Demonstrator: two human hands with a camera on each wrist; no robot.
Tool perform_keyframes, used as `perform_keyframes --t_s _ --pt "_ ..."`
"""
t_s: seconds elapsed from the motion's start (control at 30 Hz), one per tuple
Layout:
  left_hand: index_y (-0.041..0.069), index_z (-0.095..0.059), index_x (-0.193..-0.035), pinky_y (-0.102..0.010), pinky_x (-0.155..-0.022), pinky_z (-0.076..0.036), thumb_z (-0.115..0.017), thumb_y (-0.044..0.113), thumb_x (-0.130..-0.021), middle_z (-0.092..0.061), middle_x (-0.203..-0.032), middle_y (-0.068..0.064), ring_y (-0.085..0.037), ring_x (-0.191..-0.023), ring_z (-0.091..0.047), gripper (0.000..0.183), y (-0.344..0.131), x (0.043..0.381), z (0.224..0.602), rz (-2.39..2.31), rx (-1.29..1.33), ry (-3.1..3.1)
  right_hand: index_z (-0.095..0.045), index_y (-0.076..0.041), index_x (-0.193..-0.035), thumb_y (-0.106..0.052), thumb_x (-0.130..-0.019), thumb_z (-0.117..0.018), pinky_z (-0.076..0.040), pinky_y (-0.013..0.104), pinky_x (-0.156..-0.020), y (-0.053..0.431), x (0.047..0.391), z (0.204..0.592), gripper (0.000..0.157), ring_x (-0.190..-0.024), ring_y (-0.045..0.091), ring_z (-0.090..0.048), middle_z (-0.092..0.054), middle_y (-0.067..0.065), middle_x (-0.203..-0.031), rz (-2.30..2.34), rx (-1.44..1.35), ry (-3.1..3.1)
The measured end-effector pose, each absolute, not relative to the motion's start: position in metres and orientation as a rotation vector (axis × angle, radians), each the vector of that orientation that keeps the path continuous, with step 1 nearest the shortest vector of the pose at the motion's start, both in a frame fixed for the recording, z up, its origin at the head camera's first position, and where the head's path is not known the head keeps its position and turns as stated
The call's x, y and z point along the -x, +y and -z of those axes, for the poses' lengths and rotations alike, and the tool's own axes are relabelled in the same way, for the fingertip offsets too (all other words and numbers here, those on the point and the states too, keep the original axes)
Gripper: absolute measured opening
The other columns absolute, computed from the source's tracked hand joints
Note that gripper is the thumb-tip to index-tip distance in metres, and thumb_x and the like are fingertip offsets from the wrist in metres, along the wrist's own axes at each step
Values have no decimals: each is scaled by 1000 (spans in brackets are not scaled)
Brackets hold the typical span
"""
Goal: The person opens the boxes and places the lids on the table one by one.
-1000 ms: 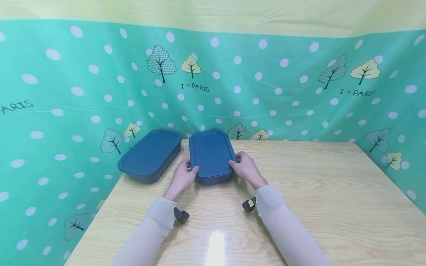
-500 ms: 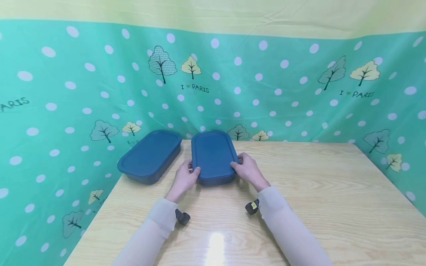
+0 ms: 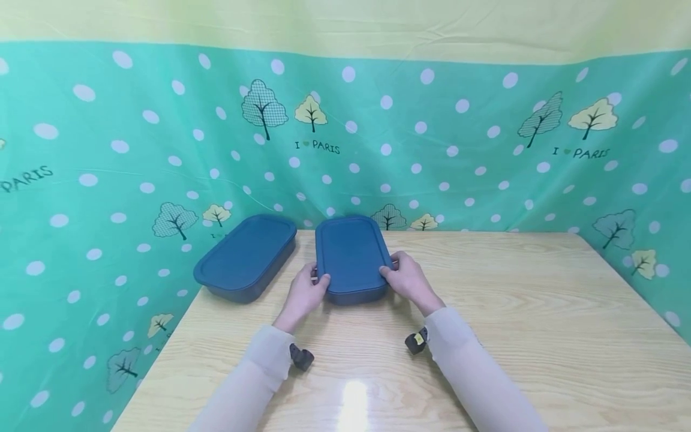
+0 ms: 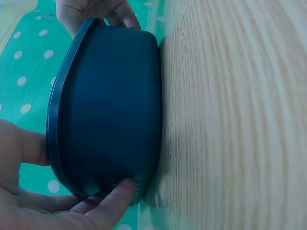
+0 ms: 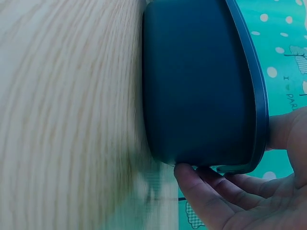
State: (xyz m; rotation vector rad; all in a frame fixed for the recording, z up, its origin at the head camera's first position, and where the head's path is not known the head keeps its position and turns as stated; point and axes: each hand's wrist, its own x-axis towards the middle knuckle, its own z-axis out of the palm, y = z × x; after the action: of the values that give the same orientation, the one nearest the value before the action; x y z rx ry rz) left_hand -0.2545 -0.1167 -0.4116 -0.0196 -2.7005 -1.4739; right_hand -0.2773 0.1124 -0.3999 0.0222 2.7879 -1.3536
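Observation:
A dark blue lidded rectangular container [image 3: 353,255] sits near the back of the wooden table, one short side toward me. My left hand [image 3: 306,291] grips its near left corner, thumb on the lid's edge and fingers against the side wall. On the opposite side, my right hand [image 3: 409,277] holds the near right corner the same way. The left wrist view shows the container's near wall [image 4: 108,105] close to the wood, with fingers at both ends. In the right wrist view, fingertips [image 5: 184,172] touch the side wall low down.
A second dark blue lidded container [image 3: 245,255] lies at an angle on the left, at the table's left edge. The wooden table [image 3: 518,318] stretches to the right. A green dotted cloth [image 3: 459,144] hangs behind and along the sides.
Both hands have shifted the held container slightly to the right, widening the gap to the other container. The grip looks the same throughout. The head view has tilted slightly.

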Motion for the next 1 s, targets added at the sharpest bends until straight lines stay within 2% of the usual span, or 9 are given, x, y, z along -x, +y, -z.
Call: perform_keyframes --t_s 0.37,1.0 --pt "-2 -36 -132 -40 -88 -45 -49 24 -91 -49 -122 -20 -33 -109 -51 50 -109 256 411 1489 25 -2701 -44 -3 -121 -28 -88 -55 -46 37 -79 120 274 399 43 -85 22 -57 -57 13 -103 1330 -21 2805" --pt "-1 -39 -130 -40 -87 -45 -50 22 -91 -50 -120 -19 -32 -108 -52 47 -105 257 411 1501 33 -2685 -47 -3 -118 -28 -88 -54 -46 38 -78 123 274 402 39 -90 24 -56 -57 12 -101 1314 -17 2845"
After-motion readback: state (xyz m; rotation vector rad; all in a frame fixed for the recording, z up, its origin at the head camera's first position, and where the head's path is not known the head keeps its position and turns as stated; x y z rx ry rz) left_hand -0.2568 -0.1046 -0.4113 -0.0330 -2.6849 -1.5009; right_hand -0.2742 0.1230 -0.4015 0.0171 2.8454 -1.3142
